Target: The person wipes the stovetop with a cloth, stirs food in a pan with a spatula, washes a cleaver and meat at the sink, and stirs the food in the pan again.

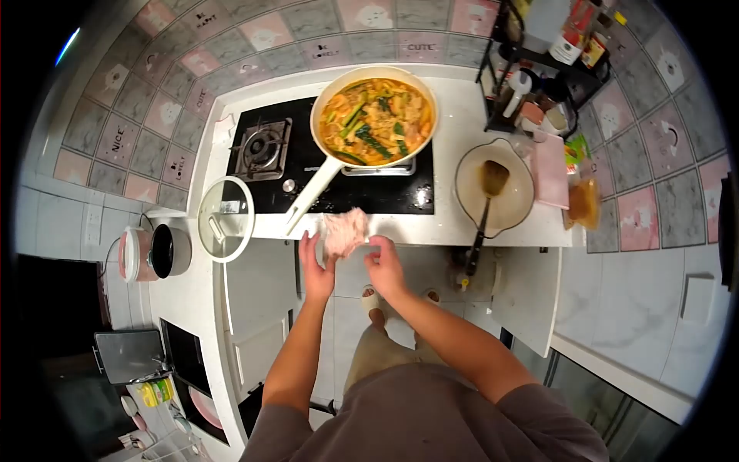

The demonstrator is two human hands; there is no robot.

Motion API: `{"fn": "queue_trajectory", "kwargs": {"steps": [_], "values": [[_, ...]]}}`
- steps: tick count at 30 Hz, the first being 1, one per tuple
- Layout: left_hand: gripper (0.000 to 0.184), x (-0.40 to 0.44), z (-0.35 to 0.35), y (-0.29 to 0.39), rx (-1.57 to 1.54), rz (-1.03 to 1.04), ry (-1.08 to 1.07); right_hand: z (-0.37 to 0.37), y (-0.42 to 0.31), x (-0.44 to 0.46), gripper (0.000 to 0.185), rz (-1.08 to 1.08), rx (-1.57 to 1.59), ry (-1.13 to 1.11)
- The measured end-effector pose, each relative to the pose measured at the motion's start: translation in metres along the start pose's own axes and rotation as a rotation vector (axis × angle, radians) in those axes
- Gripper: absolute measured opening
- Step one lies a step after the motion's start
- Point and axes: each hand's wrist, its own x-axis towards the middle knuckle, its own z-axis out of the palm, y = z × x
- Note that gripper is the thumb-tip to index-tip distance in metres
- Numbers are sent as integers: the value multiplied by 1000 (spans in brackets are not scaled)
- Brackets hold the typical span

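A crumpled pink cloth, slightly blurred, hangs at the front edge of the counter between my two hands. My right hand has its fingertips closed on the cloth's right edge. On the other side, my left hand has its fingers spread, with the thumb close to the cloth's lower end; contact there is hard to make out. Just beyond the hands, the handle of a cream frying pan points toward me. Inside the pan is a reddish-orange stew with green vegetable pieces.
The pan sits on the black gas hob. A glass lid lies left, overhanging the counter edge. At right, a pale bowl holds a spatula beside a pink box. A bottle rack stands behind. One cabinet door hangs open.
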Motion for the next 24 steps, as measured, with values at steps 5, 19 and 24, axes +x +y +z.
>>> {"fn": "queue_trajectory", "kwargs": {"steps": [5,19,24], "values": [[69,9,-14,-47,727,-13,-201,71,-8,25,50,-233,-267,-220],[50,-42,-98,-101,376,-11,-160,189,2,81,36,-455,-303,-131],[48,-67,-98,-118,334,-92,-301,197,10,95,37,-832,-917,-1]]}}
